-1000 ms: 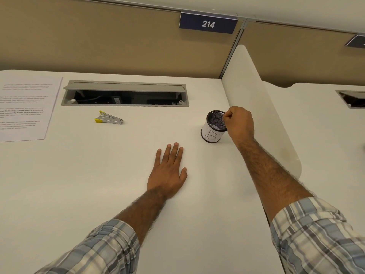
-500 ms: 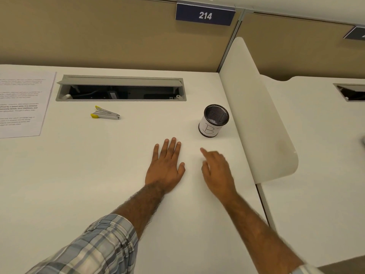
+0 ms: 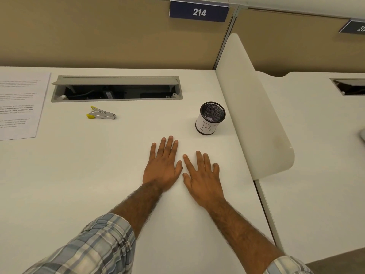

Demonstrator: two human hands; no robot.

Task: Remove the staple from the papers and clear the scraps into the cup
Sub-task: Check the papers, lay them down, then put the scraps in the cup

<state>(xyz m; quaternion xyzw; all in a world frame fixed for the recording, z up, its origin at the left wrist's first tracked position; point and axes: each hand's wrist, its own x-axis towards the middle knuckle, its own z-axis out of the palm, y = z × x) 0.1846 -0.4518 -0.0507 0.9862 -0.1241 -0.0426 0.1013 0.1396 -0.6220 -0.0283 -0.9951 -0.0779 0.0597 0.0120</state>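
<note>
214 sign point(image 3: 199, 12) above open cable tray point(image 3: 116, 80)

Bare surface point(image 3: 98, 184) lies left of both hands; the cup point(image 3: 210, 121) and divider point(image 3: 254, 123) crowd the right.

At nine o'clock the papers point(image 3: 19, 103) are running off the left edge, their print blurring beyond reading. At two o'clock a number sign point(image 3: 353, 26) is getting cut off. The cup point(image 3: 206, 127) is showing only dark mesh inside.

Papers point(image 3: 18, 104) left, staple remover point(image 3: 101, 114) between, cup point(image 3: 210, 121) right.
</note>
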